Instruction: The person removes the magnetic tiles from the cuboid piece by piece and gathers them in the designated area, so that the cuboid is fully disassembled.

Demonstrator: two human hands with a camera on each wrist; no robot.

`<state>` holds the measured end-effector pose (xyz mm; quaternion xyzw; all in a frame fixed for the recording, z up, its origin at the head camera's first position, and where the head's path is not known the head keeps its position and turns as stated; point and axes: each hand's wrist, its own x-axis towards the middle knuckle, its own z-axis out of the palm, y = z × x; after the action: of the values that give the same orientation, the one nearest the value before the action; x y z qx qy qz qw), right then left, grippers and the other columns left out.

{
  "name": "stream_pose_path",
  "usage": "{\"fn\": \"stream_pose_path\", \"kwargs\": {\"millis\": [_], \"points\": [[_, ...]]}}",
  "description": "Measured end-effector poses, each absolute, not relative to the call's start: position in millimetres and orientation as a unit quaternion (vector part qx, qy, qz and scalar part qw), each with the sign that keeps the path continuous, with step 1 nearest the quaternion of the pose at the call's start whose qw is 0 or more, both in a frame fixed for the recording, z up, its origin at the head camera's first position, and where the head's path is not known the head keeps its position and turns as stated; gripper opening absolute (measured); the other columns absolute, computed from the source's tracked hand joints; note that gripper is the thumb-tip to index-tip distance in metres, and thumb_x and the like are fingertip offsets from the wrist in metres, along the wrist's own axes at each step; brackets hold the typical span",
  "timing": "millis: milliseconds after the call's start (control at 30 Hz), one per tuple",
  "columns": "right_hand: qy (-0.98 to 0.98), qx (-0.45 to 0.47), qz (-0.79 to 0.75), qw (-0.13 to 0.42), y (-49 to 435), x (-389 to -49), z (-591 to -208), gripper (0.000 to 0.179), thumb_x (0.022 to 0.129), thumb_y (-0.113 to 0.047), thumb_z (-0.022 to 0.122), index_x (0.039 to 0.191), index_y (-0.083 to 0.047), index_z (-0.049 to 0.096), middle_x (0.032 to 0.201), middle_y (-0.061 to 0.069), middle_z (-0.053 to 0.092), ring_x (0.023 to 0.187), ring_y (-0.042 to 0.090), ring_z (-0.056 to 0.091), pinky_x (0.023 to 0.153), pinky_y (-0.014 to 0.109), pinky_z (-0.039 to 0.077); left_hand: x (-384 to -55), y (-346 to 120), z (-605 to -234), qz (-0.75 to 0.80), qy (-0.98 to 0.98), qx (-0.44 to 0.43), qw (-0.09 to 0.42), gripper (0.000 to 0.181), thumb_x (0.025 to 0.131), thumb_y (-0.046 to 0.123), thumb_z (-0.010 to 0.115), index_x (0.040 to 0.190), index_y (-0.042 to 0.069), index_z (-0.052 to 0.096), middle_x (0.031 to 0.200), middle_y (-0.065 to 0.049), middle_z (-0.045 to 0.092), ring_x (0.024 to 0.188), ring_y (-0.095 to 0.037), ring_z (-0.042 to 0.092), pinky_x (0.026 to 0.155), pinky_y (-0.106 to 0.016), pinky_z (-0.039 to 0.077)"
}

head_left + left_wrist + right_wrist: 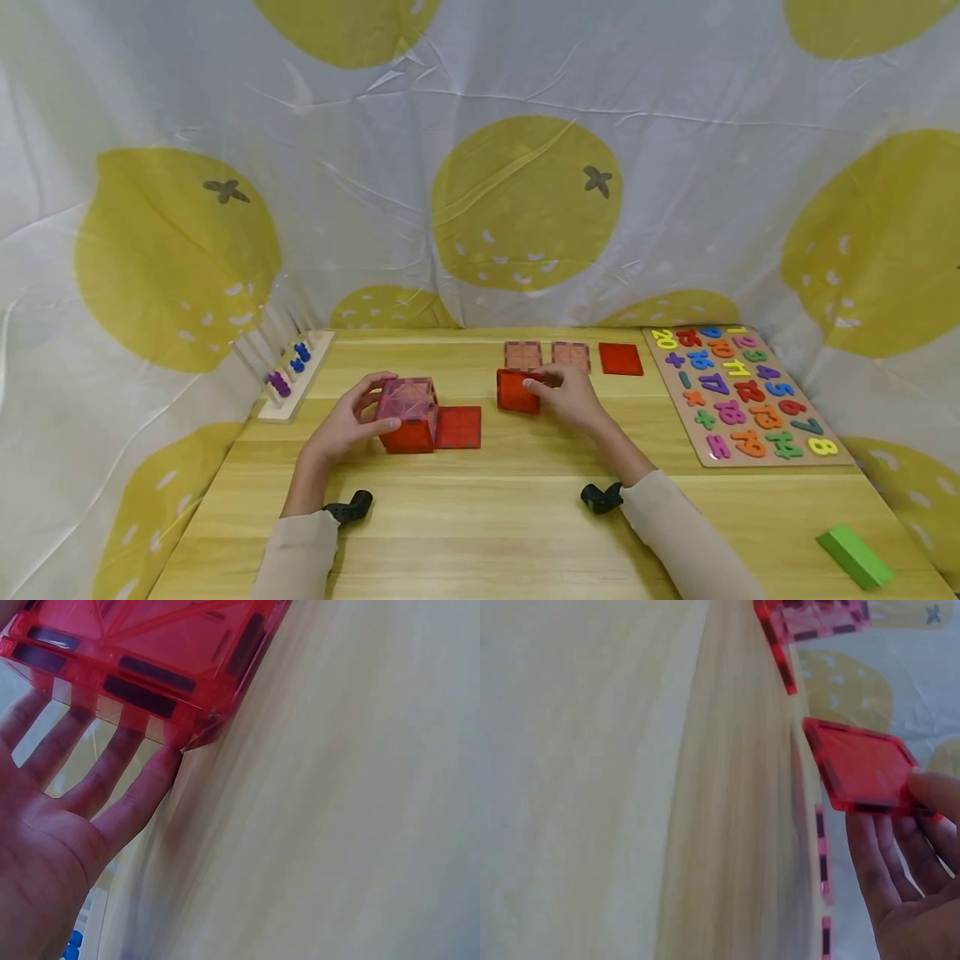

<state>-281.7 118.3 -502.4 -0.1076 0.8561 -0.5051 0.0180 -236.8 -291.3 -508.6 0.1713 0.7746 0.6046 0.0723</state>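
My left hand (347, 427) holds a cube of translucent red and pink magnetic tiles (409, 417), thumb at the near side and fingers behind. In the left wrist view, the fingers (112, 769) touch the cube's side. A red magnetic tile (459, 427) lies flat against the cube's right side. Over the table, my right hand (576, 402) pinches another red magnetic tile (862, 769) by its right edge, tilted and apart from the cube. Two pink tiles (522, 355) (571, 357) and one red tile (621, 359) lie in a row behind that hand.
On the left stands a wooden peg counter (306, 367) with purple and blue pieces. A number puzzle board (738, 396) lies at the right. Near the front right corner is a green block (855, 557). A lemon-print cloth (525, 204) hangs behind the wooden table (480, 525).
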Motion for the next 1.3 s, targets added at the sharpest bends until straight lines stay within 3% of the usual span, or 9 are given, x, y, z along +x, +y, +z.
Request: {"fn": "stream_pose_path", "kwargs": {"millis": [300, 533, 733, 1133, 1300], "points": [[0.843, -0.094, -0.526, 0.060, 130.5, -296.6, -506.7, 0.034, 0.094, -0.028, 0.077, 0.119, -0.005, 0.076, 0.101, 0.011, 0.077, 0.071, 0.019, 0.074, 0.070, 0.032, 0.063, -237.3, -291.5, -507.4, 0.604, 0.777, 0.162, 0.074, 0.070, 0.091, 0.012, 0.077, 0.152, 0.017, 0.043, 0.153, -0.015, 0.041, 0.140, -0.044, 0.042, 0.097, -0.023, 0.055], [0.834, -0.075, -0.540, 0.086, 131.2, -306.9, -514.9, 0.031, 0.093, -0.015, 0.077, 0.120, 0.000, 0.074, 0.096, 0.015, 0.070, 0.064, 0.019, 0.073, 0.062, 0.035, 0.064, -236.9, -291.2, -509.3, 0.605, 0.777, 0.158, 0.071, 0.070, 0.091, 0.012, 0.078, 0.151, 0.018, 0.044, 0.154, -0.014, 0.041, 0.139, -0.043, 0.043, 0.098, -0.022, 0.054], [0.841, -0.066, -0.529, 0.088, 133.3, -310.0, -521.3, 0.033, 0.091, -0.013, 0.080, 0.121, -0.001, 0.074, 0.089, 0.013, 0.073, 0.060, 0.017, 0.072, 0.058, 0.034, 0.063, -237.7, -290.3, -512.0, 0.603, 0.776, 0.167, 0.074, 0.070, 0.091, 0.012, 0.077, 0.152, 0.017, 0.043, 0.153, -0.016, 0.042, 0.138, -0.044, 0.044, 0.098, -0.023, 0.054], [0.838, -0.078, -0.530, 0.099, 136.3, -309.0, -518.2, 0.027, 0.094, -0.003, 0.073, 0.120, 0.001, 0.073, 0.115, 0.019, 0.072, 0.069, 0.017, 0.072, 0.062, 0.033, 0.063, -237.3, -288.5, -509.2, 0.602, 0.780, 0.156, 0.072, 0.069, 0.091, 0.013, 0.078, 0.151, 0.021, 0.045, 0.153, -0.013, 0.044, 0.139, -0.042, 0.044, 0.101, -0.028, 0.054], [0.845, -0.091, -0.518, 0.095, 134.2, -308.9, -520.6, 0.018, 0.094, -0.001, 0.072, 0.112, 0.000, 0.076, 0.114, 0.021, 0.072, 0.065, 0.017, 0.070, 0.060, 0.031, 0.062, -237.2, -289.6, -509.9, 0.600, 0.782, 0.155, 0.073, 0.070, 0.091, 0.014, 0.078, 0.151, 0.021, 0.045, 0.153, -0.013, 0.044, 0.139, -0.042, 0.045, 0.103, -0.033, 0.055]]}}
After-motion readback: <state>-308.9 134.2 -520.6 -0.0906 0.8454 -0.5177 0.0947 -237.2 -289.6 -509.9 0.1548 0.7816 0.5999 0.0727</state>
